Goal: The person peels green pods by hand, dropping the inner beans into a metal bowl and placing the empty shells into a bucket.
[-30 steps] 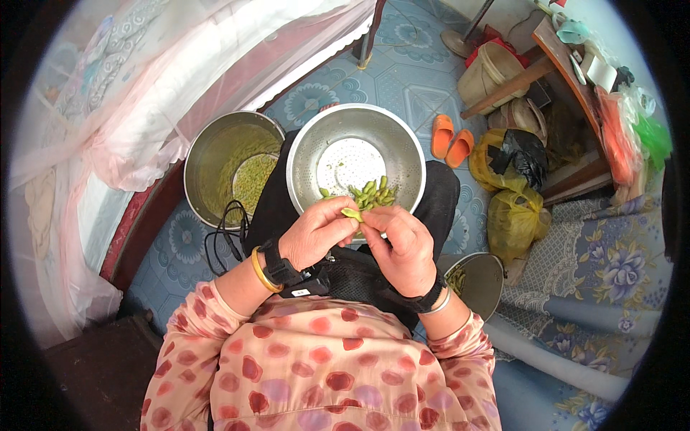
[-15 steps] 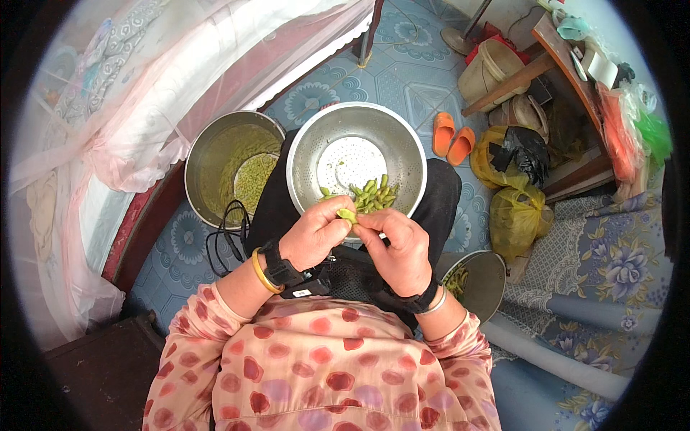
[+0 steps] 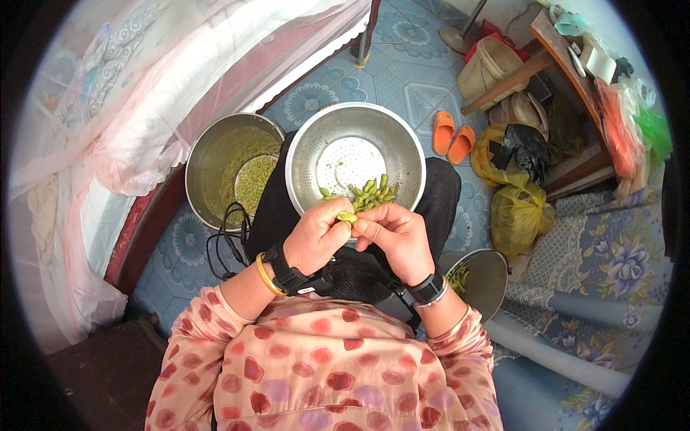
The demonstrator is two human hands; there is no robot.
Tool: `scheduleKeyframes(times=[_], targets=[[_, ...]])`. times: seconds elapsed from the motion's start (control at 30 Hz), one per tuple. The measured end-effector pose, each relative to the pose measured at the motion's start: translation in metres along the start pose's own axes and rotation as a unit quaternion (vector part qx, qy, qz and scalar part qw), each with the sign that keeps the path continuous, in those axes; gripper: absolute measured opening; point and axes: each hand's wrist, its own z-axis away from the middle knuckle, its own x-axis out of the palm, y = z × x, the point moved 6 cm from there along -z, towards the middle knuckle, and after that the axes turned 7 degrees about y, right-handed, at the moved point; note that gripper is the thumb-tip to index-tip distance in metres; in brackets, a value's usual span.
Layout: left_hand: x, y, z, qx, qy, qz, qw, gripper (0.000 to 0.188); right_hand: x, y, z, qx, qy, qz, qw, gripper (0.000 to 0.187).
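Note:
A green bean pod is pinched between the thumb and fingers of my left hand, near the close edge of a metal colander on my lap. My right hand meets it from the other side, thumb and fingertips closed on the pod's right end. The colander has a perforated base, and a small heap of whole green pods lies in its near part. To the left, a deep metal pot holds many loose green beans.
Right of my leg stands a metal bucket with green pods or hulls inside. Orange slippers and yellow plastic bags lie farther right, by a wooden table. A netted bed borders the left; a black cable hangs near the pot.
My right hand has turned slightly and its fingers have shifted on the pod's end. My left hand stays nearly in place, still pinching the pod.

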Motion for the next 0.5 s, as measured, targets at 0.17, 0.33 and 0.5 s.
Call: scheduleKeyframes(times=[0.17, 0.33, 0.5], targets=[[0.004, -0.007, 0.000, -0.042, 0.008, 0.016, 0.999, 0.006, -0.002, 0.010, -0.001, 0.083, -0.031, -0.118, 0.989, 0.014], [0.003, 0.000, -0.002, -0.031, 0.013, -0.001, 0.999, 0.010, -0.002, 0.007, -0.001, 0.061, -0.022, -0.059, 0.996, 0.011], [-0.003, 0.001, -0.002, -0.089, 0.012, -0.034, 0.995, 0.016, 0.007, -0.007, 0.006, -0.078, -0.006, 0.096, 0.992, 0.013]])
